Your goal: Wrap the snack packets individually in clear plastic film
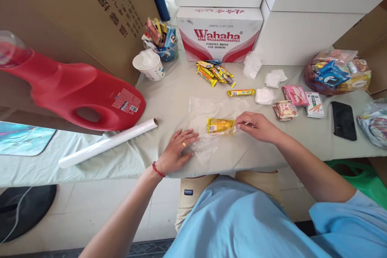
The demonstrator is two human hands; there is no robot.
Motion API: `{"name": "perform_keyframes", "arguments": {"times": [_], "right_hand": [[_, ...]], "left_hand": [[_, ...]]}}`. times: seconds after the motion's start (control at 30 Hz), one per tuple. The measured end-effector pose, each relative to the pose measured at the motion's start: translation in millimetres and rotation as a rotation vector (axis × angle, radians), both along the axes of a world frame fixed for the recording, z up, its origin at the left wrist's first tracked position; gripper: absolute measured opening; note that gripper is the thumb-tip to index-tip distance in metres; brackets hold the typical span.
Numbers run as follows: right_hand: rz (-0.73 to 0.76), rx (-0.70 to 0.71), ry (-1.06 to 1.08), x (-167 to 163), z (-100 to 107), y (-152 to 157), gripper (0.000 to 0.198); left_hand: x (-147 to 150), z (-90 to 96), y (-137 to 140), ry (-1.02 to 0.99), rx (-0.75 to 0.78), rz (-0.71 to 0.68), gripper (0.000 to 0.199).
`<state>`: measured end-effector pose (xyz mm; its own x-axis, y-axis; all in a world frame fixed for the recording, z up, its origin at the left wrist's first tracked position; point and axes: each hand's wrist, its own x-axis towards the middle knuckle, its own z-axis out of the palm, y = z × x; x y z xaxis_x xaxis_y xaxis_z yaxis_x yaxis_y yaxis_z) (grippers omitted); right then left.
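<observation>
A sheet of clear plastic film (205, 107) lies spread on the table in front of me. On it sit yellow-wrapped snack sticks (222, 125), side by side; whether the film covers them I cannot tell. My left hand (180, 147) rests flat with fingers spread on the film's left edge. At the right end of the snack sticks, my right hand (255, 126) is closed in a pinch on the film. One more yellow-wrapped stick (241, 92) lies just beyond, with a pile of several similar sticks (215, 72) farther back.
Right of the film are white crumpled packets (265, 96), small snack boxes (294, 95), a phone (344, 121) and a full snack bowl (311, 76). To the left are a white roll (109, 143), a red detergent bottle (81, 92) and a paper cup (148, 65). Cartons (220, 36) line the back.
</observation>
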<state>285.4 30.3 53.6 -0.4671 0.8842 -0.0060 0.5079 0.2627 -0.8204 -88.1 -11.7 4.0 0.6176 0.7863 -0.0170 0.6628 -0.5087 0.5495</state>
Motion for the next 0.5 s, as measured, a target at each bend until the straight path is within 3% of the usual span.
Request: {"name": "perform_keyframes", "arguments": {"times": [0.13,0.27,0.4,0.5], "right_hand": [[-0.100,-0.228,0.021,2.7,-5.4,15.7,0.034],[-0.189,-0.392,0.057,8.0,-12.1,29.9,0.036],[-0.266,-0.284,-0.051,12.3,-8.8,34.9,0.043],[-0.204,-0.147,-0.041,15.6,0.9,27.8,0.051]], "left_hand": [[3.4,-4.7,10.2,-0.137,-0.012,0.140,0.031],[10.0,-1.6,24.8,-0.228,-0.144,0.484,0.036],[21.1,2.8,38.1,-0.242,-0.160,0.638,0.038],[30.0,4.8,42.9,-0.223,-0.137,0.674,0.035]]}}
